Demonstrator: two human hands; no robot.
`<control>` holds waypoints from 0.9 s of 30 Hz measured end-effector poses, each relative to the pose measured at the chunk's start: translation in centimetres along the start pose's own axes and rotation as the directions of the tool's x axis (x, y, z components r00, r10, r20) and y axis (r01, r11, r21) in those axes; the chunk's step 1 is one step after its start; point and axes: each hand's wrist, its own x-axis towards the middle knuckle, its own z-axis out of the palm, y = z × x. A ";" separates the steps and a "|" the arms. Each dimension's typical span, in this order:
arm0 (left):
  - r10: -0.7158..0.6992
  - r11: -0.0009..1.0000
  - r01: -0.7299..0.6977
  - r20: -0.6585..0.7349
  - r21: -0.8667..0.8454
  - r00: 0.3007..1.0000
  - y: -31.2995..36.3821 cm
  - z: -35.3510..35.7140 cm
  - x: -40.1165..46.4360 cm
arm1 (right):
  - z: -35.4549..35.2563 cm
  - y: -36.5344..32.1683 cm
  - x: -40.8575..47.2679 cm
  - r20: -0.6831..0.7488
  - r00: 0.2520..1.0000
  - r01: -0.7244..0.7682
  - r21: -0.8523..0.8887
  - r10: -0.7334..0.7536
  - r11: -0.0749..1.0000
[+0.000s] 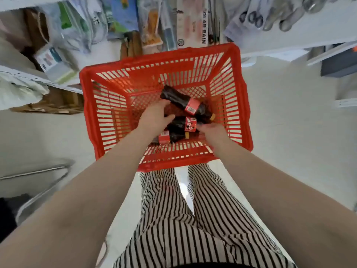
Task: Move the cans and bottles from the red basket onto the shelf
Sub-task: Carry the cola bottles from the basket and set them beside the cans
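Note:
A red plastic basket (92, 113) stands on the floor in front of my legs. Three dark cola bottles with red labels lie on its bottom: one far bottle (185, 102) lying slantwise, a middle bottle (180, 125) and a near bottle (168, 137). My left hand (154, 115) reaches into the basket and its fingers curl over the middle bottle's dark end. My right hand (210, 131) is inside the basket at the cap end of the middle bottle; its fingertips are hidden, so its hold is unclear.
Shelves with packaged goods (148, 26) rise behind the basket. A white shelf board (309, 31) runs at the upper right, with clear bottles on it. Cardboard boxes (54, 101) sit at the left, a metal frame (38, 171) lies lower left. My striped trousers fill the bottom.

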 end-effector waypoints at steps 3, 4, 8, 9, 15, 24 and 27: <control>0.072 0.997 -0.073 0.046 0.029 0.996 -0.2 1.1 4.2 | 1.5 1.1 1.9 -0.030 0.990 -0.127 0.199 0.135 0.972; 0.086 0.996 -0.088 0.055 0.032 0.995 -0.4 1.5 5.4 | 1.9 1.4 2.6 -0.043 0.983 -0.161 0.260 0.178 0.952; 0.198 0.971 -0.212 0.124 0.107 0.972 -1.1 3.6 9.2 | 4.0 2.5 5.8 -0.066 0.952 -0.239 0.453 0.300 0.859; 0.227 0.961 -0.246 0.143 0.130 0.963 -1.2 4.1 9.9 | 4.5 2.8 6.6 -0.060 0.945 -0.254 0.484 0.322 0.837; 0.285 0.839 -0.345 0.201 0.420 0.937 -2.5 6.6 14.2 | 7.8 4.5 11.7 -0.018 0.922 -0.321 0.519 0.386 0.792; 0.262 0.858 -0.350 0.266 0.376 0.928 -6.0 8.3 14.8 | 9.4 4.0 15.1 -0.013 0.900 -0.374 0.490 0.436 0.787; 0.215 0.904 -0.276 0.212 0.327 0.953 -6.9 8.1 14.2 | 9.4 3.2 15.3 0.017 0.912 -0.369 0.475 0.411 0.799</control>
